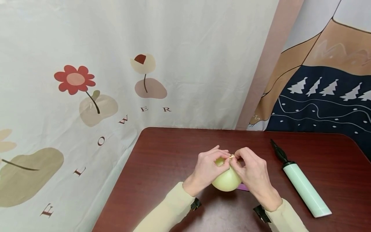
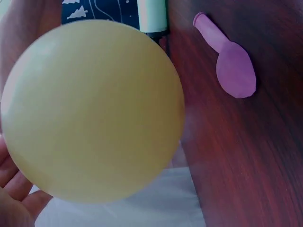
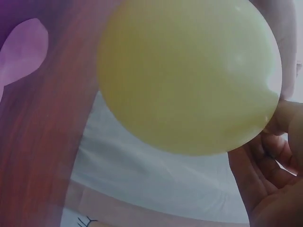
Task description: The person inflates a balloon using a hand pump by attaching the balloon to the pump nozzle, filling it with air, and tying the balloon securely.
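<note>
A small inflated pale yellow balloon point(image 1: 227, 179) is held between both hands over the table, its neck uppermost. The left hand point(image 1: 206, 168) pinches the neck from the left with thumb and forefinger. From the right, the right hand point(image 1: 255, 172) pinches the same neck, fingertips close to the left ones. In both wrist views the round balloon point(image 2: 94, 113) fills much of the picture and hides the neck. A flat, uninflated purple balloon point(image 2: 236, 71) lies on the table beneath, mostly covered by the yellow one in the head view.
A mint-green hand pump point(image 1: 306, 188) with a black nozzle lies on the right of the dark red-brown table point(image 1: 162, 161). A white curtain point(image 1: 203, 64) with printed flowers hangs behind and to the left; a patterned cloth point(image 1: 318, 106) hangs at the back right.
</note>
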Available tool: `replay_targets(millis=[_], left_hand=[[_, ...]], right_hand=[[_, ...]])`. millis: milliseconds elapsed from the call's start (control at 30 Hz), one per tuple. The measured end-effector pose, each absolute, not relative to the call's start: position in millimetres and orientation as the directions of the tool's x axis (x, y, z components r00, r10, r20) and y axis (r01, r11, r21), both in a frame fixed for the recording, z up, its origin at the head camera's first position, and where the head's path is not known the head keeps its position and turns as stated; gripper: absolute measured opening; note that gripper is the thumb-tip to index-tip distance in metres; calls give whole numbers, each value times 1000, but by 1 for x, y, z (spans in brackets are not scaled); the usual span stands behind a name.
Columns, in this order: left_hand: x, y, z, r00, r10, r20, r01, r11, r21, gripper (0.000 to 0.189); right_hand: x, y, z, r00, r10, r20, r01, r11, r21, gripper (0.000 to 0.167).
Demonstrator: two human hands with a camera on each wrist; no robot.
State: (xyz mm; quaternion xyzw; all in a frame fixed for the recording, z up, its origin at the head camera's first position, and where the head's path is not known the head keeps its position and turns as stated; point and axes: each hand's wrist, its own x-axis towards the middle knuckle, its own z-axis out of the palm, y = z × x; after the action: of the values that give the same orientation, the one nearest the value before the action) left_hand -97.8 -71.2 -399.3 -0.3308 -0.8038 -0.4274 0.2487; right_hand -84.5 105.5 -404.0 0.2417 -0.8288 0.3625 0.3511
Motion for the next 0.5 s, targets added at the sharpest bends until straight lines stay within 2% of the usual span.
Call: replay_targets(millis=[100, 233, 500], left_hand=[[-97, -71, -400, -660, 284, 696, 739, 414, 531, 11], [-95, -70, -402, -711, 213, 670, 696, 345, 630, 12], [-92, -67, -412, -785, 138, 604, 618, 228, 752, 8]], right_hand=[[-84, 108, -401, -701, -154, 696, -636, 576, -513, 20], [-85, 114, -395, -796, -198, 573, -591, 461, -662, 23], [-93, 126, -400, -835, -337, 434, -531, 293, -795, 14]])
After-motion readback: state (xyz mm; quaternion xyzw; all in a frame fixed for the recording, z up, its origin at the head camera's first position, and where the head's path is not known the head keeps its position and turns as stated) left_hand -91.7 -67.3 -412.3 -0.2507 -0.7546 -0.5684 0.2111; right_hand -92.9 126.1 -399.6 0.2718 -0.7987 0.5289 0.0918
